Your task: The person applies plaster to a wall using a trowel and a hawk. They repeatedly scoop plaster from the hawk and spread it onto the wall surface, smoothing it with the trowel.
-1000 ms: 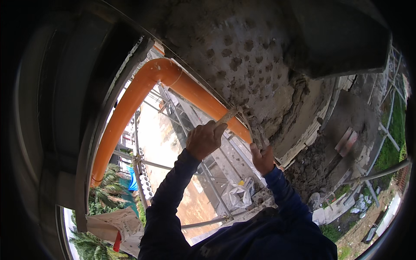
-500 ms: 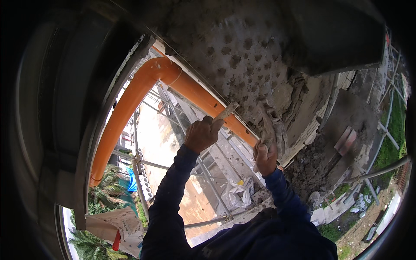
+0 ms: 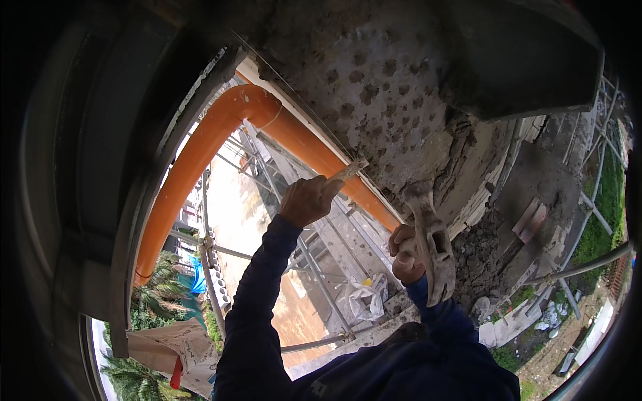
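Observation:
My left hand (image 3: 304, 202) is closed round a short, pale, crusted flat strip (image 3: 349, 170). The strip's far end meets the edge of the rough mortar surface (image 3: 374, 100), just above the orange pipe (image 3: 304, 140). Whether the strip is wood or metal I cannot tell. In my right hand (image 3: 404, 254) is a claw hammer (image 3: 429, 234) smeared with dried mortar. Its handle is mostly hidden by my fingers. The hammer's claw points down toward my sleeve, and its head is apart from the strip.
A thin line (image 3: 294, 90) runs along the mortar edge. Loose mortar (image 3: 481, 260) and a reddish-grey block (image 3: 530, 220) lie at the right. Metal scaffold tubes (image 3: 314, 267) and planks stand below, with a white plastic bag (image 3: 366, 297). A dark panel (image 3: 521, 60) overhangs the upper right.
The hammer has swung away from the mortar, and its head now shows broadside, nearer to me. My right hand has shifted slightly down. My left hand keeps the strip at the same edge.

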{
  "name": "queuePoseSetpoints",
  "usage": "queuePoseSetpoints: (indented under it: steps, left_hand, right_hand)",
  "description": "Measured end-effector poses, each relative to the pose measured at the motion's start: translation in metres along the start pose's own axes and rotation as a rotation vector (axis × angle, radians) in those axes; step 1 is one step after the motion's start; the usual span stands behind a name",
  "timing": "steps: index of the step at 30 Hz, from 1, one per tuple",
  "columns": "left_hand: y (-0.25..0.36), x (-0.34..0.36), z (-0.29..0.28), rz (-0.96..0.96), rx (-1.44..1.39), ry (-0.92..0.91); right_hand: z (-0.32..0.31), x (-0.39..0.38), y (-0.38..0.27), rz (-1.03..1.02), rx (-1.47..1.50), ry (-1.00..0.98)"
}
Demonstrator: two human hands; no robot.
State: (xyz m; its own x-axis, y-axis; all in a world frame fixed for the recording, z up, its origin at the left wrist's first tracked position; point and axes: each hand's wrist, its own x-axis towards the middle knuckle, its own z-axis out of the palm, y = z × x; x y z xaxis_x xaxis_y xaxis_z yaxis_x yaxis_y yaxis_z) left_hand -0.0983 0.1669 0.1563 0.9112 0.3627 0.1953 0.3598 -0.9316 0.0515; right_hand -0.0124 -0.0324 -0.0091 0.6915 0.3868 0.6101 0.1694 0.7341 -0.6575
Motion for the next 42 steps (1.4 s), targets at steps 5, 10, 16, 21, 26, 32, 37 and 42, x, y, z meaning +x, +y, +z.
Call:
queuePoseSetpoints:
  steps: [5, 10, 16, 21, 26, 32, 37, 42]
  left_hand:
    - [-0.005, 0.002, 0.003, 0.036, 0.038, 0.047]
    - [0.002, 0.000, 0.011, -0.053, -0.061, 0.057]
    - [-0.001, -0.002, 0.007, -0.075, -0.082, 0.030]
    - [-0.001, 0.001, 0.003, -0.099, -0.045, 0.050]
    - [0.023, -0.022, 0.016, -0.063, -0.102, 0.009]
    - [0.017, -0.010, 0.030, -0.005, -0.065, 0.041]
    - [0.011, -0.010, 0.038, -0.005, 0.023, 0.069]
    - [0.026, -0.009, 0.026, -0.048, 0.056, 0.044]
  right_hand:
    - [0.000, -0.005, 0.060, 0.240, -0.167, -0.040]
    - [0.008, 0.016, 0.008, 0.195, -0.248, 0.067]
    - [0.005, -0.009, 0.058, -0.043, -0.041, -0.082]
    - [0.001, -0.010, 0.058, 0.385, -0.334, 0.050]
    - [-0.026, -0.047, 0.048, 0.471, -0.085, 0.253]
    - [-0.042, -0.069, 0.031, 0.457, -0.111, 0.147]
    - [-0.028, -0.045, -0.009, 0.279, -0.325, 0.028]
    - [-0.041, -0.057, 0.017, 0.017, -0.128, -0.177]
